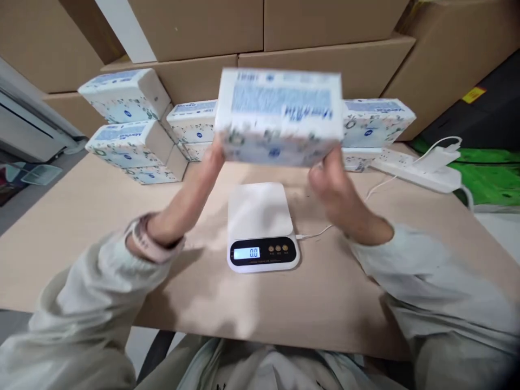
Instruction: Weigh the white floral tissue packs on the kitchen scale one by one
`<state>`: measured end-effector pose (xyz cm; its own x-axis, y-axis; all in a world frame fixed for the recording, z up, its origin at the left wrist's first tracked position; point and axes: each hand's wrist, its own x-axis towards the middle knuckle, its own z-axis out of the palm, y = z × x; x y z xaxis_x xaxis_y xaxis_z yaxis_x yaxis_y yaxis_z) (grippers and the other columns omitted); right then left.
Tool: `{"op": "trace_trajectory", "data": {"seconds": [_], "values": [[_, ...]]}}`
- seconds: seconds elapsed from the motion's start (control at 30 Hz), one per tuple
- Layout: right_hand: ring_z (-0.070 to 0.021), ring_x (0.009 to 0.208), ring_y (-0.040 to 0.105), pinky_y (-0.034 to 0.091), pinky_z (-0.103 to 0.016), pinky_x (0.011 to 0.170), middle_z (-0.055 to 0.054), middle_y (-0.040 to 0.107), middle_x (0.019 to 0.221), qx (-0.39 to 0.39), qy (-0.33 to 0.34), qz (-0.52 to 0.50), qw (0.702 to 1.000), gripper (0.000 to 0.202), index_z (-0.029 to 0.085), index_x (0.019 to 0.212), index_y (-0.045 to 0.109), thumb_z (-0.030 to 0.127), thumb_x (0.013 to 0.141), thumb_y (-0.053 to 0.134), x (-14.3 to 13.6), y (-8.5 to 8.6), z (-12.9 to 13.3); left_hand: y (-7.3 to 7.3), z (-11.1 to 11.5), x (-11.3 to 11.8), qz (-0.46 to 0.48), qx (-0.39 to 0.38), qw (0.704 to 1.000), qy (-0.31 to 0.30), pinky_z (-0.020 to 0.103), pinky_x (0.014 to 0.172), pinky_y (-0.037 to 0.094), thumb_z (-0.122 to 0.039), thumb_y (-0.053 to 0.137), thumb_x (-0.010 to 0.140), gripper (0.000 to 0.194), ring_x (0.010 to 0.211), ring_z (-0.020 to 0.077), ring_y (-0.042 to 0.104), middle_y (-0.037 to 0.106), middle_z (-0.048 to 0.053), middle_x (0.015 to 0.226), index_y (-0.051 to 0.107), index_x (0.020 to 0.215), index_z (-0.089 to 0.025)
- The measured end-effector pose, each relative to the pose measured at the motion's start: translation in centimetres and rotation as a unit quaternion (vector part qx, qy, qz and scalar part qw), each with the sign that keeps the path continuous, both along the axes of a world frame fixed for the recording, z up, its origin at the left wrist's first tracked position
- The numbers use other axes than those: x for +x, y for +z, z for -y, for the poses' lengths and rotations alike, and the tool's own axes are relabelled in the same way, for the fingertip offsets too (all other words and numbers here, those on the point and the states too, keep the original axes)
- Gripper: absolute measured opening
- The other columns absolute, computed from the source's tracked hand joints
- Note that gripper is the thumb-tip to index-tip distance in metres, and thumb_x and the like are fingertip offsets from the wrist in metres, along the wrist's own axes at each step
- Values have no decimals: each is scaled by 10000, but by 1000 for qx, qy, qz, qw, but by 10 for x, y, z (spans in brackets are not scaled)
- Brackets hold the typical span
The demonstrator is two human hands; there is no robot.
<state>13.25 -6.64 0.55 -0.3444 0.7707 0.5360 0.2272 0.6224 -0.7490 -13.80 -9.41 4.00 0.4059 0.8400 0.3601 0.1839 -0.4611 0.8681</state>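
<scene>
A pack of tissues (280, 119), white with blue print and a floral band, is raised above the table between my two hands. My left hand (203, 176) grips its left end, and my right hand (337, 189) grips its right end; most fingers are hidden behind the pack. Below it on the table lies a white digital scale (260, 208) with nothing on its plate. The lit display (247, 253) reads 0.0. A white cable (317, 234) plugs into the scale's right side.
Stacked tissue packs stand at the back left (125, 143) and back right (377, 122), with more behind the raised pack. Cardboard boxes (195, 27) wall off the table's far side. A white power strip (422, 170) with a plugged-in adapter lies at the right edge.
</scene>
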Motion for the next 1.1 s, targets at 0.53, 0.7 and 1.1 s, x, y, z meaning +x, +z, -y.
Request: {"op": "trace_trajectory", "data": {"seconds": [0.53,0.7,1.1], "values": [[-326,1684,317,296,-670,1382,-6,310,1818,-73,21,21,997,783,414,1747,138,579,1077,507,-6,-91,61,-86,71,-32,61,-186,980,-26,501,1446,25,-680,457,1082,755,1729,288,11,240,-20,1822,287,1748,-367],[-310,1688,309,236,-654,1401,43,322,1813,-41,-73,-75,994,641,447,1706,298,579,1095,444,1,-109,60,-108,67,-42,130,-198,969,77,497,1444,-14,-732,418,1075,689,1728,252,-4,134,-146,1827,329,1708,-475],[-296,1617,445,322,-627,1376,2,487,1721,-71,-104,-118,985,551,418,1627,454,580,1101,415,1,-111,59,-113,59,-48,186,-241,945,117,551,1445,70,-723,403,1073,631,1720,282,140,306,-95,1793,529,1608,-413]]}}
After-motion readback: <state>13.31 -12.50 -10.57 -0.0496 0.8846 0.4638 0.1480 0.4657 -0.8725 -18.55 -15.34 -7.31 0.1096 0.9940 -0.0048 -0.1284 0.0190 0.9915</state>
